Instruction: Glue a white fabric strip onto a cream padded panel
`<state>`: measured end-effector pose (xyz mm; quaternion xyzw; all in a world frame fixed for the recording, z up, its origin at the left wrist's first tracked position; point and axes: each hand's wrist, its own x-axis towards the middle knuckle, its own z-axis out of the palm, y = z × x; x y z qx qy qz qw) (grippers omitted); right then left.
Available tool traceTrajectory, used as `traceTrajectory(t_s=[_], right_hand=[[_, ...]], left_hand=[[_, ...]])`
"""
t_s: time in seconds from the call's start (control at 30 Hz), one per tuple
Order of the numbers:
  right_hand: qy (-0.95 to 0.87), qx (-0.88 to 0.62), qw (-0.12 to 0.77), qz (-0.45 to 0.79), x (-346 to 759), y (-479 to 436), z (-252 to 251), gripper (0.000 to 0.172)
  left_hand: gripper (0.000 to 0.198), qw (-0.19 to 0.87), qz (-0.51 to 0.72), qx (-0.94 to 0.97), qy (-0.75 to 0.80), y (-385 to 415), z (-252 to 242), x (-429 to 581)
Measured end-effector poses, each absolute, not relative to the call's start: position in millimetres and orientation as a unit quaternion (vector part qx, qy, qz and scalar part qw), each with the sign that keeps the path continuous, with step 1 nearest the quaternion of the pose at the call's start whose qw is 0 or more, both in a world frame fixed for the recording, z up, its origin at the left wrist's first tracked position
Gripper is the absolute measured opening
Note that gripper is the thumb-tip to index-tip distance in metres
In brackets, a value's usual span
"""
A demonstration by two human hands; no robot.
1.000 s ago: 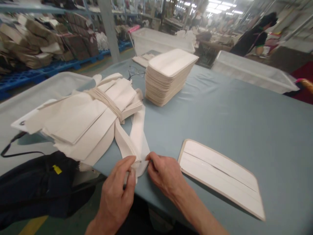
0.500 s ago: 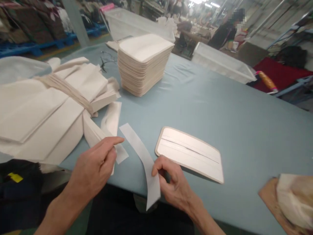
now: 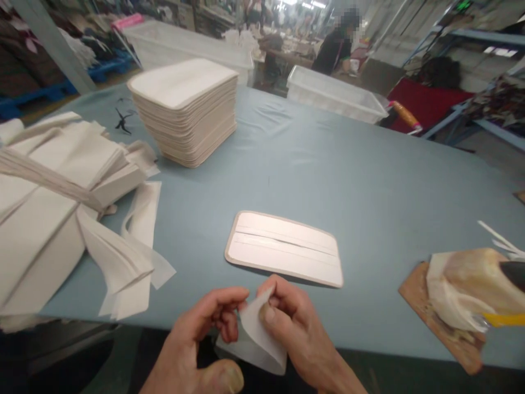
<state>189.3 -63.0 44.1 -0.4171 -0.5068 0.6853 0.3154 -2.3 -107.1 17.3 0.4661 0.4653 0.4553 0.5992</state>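
Observation:
At the table's front edge my right hand (image 3: 293, 323) pinches one end of a translucent white strip (image 3: 262, 347) between thumb and fingers. The strip bends into a loop that hangs past the edge. My left hand (image 3: 209, 334) is just left of it, thumb well apart from its half-curled fingers, whose tips are close to the strip; whether they touch it I cannot tell. Beyond both hands lies a white panel (image 3: 287, 246) with a beige border and a long slit across its middle. More loose strips (image 3: 141, 246) lie to the left.
A tall stack of pale panels (image 3: 184, 109) stands at the back left, beside dark scissors (image 3: 123, 120). Bundled cream pieces (image 3: 45, 180) cover the left side. At right sits a brown board (image 3: 443, 323) with a cloth-wrapped object and a yellow-handled tool. A person sits beyond a white bin (image 3: 336, 96).
My right hand has lifted the strip's end, and the strip has curled into a loop. My left hand has moved right, beside it. The view has shifted to the right.

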Motion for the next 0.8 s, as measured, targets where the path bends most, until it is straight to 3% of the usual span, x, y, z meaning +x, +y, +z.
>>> traceTrajectory(t_s=[0.2,0.4,0.6,0.67,0.73,0.8], right_hand=[[-0.560,-0.480,0.295,0.607,204.3,-49.6,41.2,0.042],[-0.564,-0.511,0.277,0.587,208.8,-30.7,42.7,0.047],[-0.553,-0.503,0.279,0.602,205.6,-9.9,43.5,0.045],[-0.539,-0.481,0.263,0.640,207.6,-5.7,44.3,0.046],[-0.537,-0.457,0.230,0.670,210.5,-2.9,45.8,0.049],[-0.550,-0.447,0.186,0.680,212.3,-1.0,47.1,0.052]], left_hand=[[0.048,0.615,0.447,0.378,0.529,-77.7,33.9,28.9],[0.040,0.551,0.455,0.412,0.565,-59.5,26.2,38.6],[0.013,0.396,0.487,0.529,0.571,-56.6,13.3,42.6],[0.020,0.497,0.480,0.478,0.542,-56.3,1.3,41.1],[0.048,0.671,0.453,0.342,0.477,-55.8,-10.5,39.3],[0.069,0.757,0.441,0.225,0.426,-55.2,-15.8,37.8]])
